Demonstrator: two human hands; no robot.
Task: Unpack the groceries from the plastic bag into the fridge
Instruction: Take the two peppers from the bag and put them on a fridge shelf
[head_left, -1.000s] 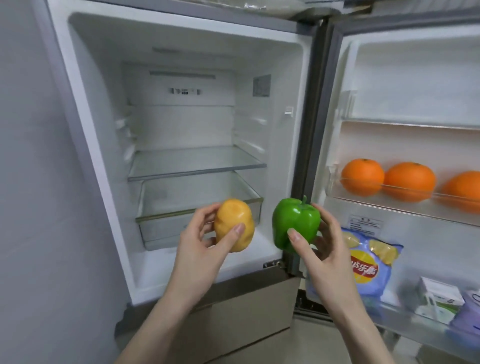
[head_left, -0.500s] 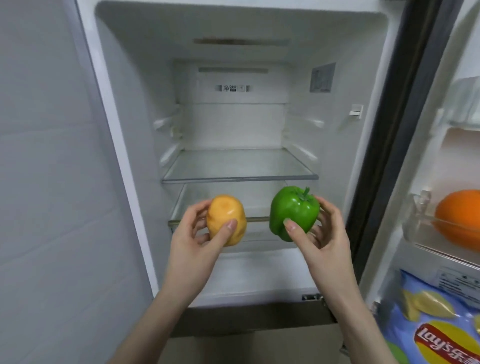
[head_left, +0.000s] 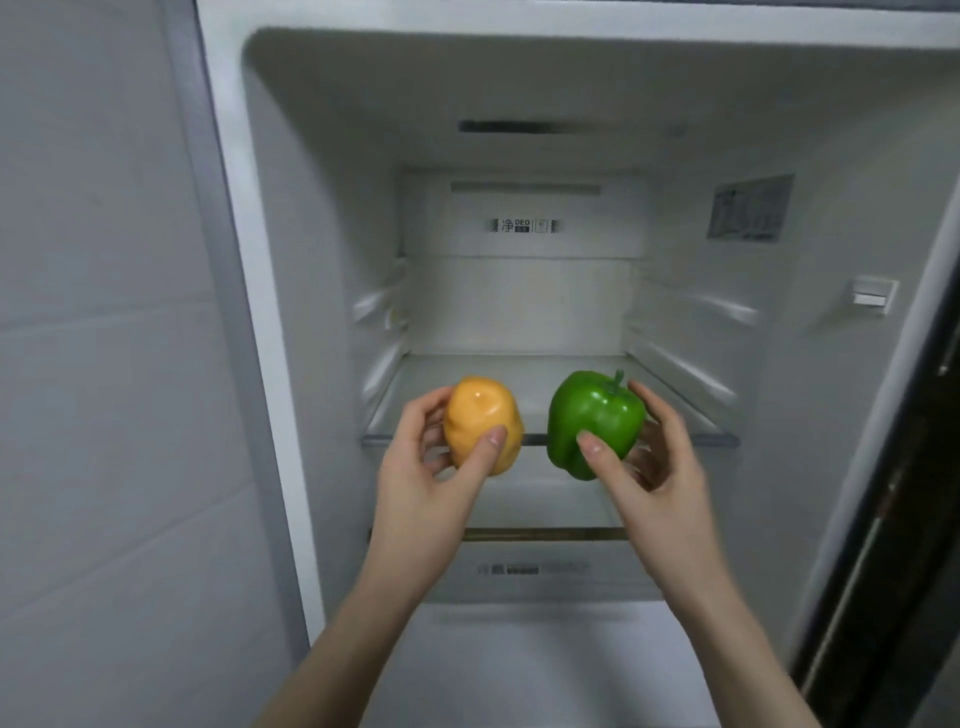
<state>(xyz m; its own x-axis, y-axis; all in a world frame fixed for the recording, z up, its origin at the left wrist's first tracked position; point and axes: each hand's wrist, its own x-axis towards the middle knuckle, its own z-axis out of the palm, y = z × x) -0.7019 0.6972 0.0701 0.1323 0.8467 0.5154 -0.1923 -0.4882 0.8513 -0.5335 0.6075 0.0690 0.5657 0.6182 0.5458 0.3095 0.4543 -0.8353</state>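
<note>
Holding: left hand gripped potato; right hand gripped pepper.
Hidden: shelf edge behind both.

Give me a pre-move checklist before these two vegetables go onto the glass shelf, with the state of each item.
1. Left hand grips the yellow-orange vegetable: ok.
2. Right hand grips the green pepper: ok.
3. Glass shelf bare where visible: ok.
4. Fridge open, path to the shelf unobstructed: ok.
5. Both items in front of the shelf edge, not yet resting on it: ok.
6. Shelf seated firmly on its rails: cannot tell.
</note>
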